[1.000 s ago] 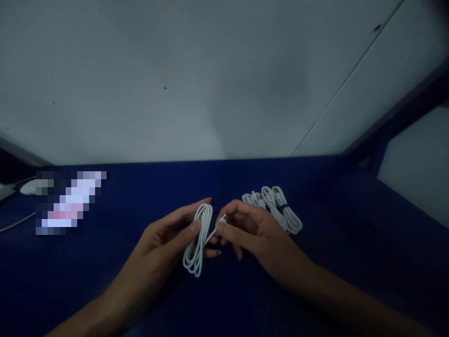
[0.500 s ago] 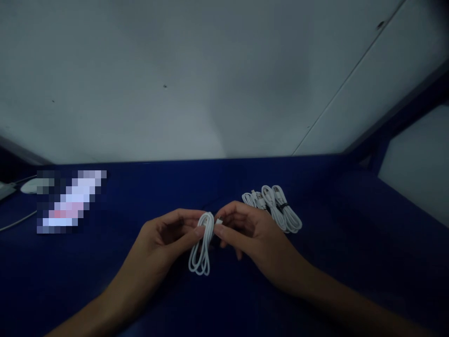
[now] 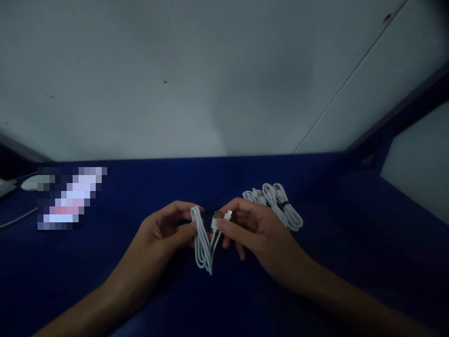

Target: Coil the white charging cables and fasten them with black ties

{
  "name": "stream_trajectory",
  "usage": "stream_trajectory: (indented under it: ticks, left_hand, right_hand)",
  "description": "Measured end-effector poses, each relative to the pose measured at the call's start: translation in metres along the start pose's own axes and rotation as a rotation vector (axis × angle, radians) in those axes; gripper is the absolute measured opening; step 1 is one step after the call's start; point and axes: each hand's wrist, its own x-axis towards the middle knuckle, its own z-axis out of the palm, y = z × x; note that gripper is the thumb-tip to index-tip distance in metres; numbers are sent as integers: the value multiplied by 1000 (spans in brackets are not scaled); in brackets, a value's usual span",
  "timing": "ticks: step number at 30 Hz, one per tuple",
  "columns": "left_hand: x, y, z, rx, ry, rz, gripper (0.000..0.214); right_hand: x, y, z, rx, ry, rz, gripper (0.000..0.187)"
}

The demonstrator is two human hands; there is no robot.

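Note:
A coiled white USB cable (image 3: pixel 202 245) is held above the blue table between both hands. My left hand (image 3: pixel 170 229) pinches the upper part of its loops between thumb and fingers. My right hand (image 3: pixel 250 229) grips the two plug ends, with the metal USB plug (image 3: pixel 217 215) and the smaller plug (image 3: pixel 228 214) sticking up past the thumb. The loops hang down below the fingers. Just beyond my right hand lie several coiled white cables (image 3: pixel 287 206), at least one bound with a black tie. My right hand partly hides them.
The blue table (image 3: pixel 168 182) meets a pale wall panel (image 3: pixel 175 117) at the back. On the left lie a pixelated bright flat object (image 3: pixel 75 196) and a white rounded item (image 3: pixel 30 182), with a white cord (image 3: pixel 19 218) near them. A blue frame post (image 3: pixel 382 145) stands at right.
The hands have drawn slightly apart. Both plugs now show in my right hand, pulled away from the loops, and the coil has tilted, its top shifting left.

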Motion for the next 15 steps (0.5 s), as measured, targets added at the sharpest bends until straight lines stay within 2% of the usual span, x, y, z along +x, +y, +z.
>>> stream_trajectory:
  ticks: [6,11,15]
  left_hand:
    - [2,0,0,-58,53,-60,31]
    - [1,1,4,-46,-96,-61,35]
    - [0,4,8,11,-114,-39,43]
  right_hand:
    - [2,4,1,48,38,-3,18]
    - [0,3,2,14,80,-24,14]
    - [-3,1,5,-1,95,-44,11]
